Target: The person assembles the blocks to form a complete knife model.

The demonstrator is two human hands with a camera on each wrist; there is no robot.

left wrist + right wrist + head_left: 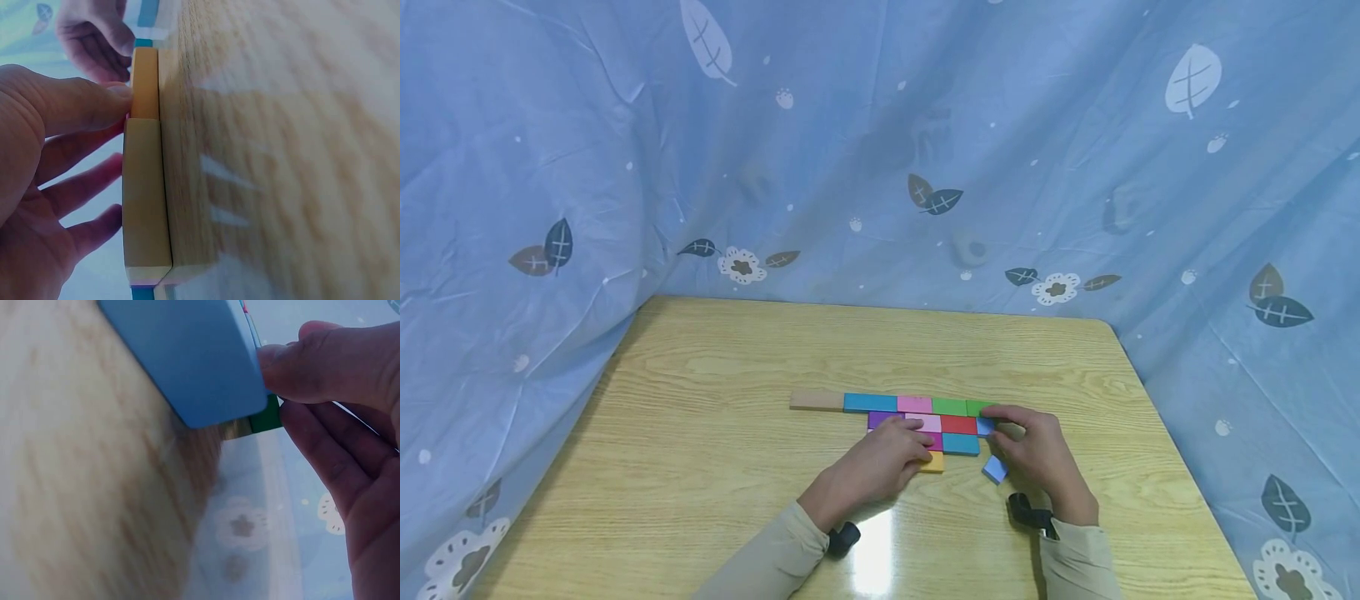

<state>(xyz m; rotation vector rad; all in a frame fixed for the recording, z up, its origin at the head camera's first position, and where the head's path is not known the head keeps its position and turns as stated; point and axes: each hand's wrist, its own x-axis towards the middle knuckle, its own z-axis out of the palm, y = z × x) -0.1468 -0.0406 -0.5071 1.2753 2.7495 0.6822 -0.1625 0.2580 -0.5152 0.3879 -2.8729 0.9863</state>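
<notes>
Flat coloured blocks lie in several rows on the table. My left hand (880, 458) rests over the lower left of them, partly covering the magenta block (935, 442) and the orange block (932, 464). In the left wrist view its thumb touches the orange block (145, 81), beside a pale yellow block (144, 194), with the other fingers spread. At the right end, the thumb and forefinger of my right hand (1041, 446) pinch a small blue block (984, 427) next to the red block (958, 425). The forefinger also overlaps the end green block (976, 407).
A loose blue block (995, 469) lies below the right hand, and looms large in the right wrist view. The top row runs left through a pink block (914, 404) and a blue block (870, 403) to a tan block (817, 401). A patterned curtain (850, 150) surrounds the table.
</notes>
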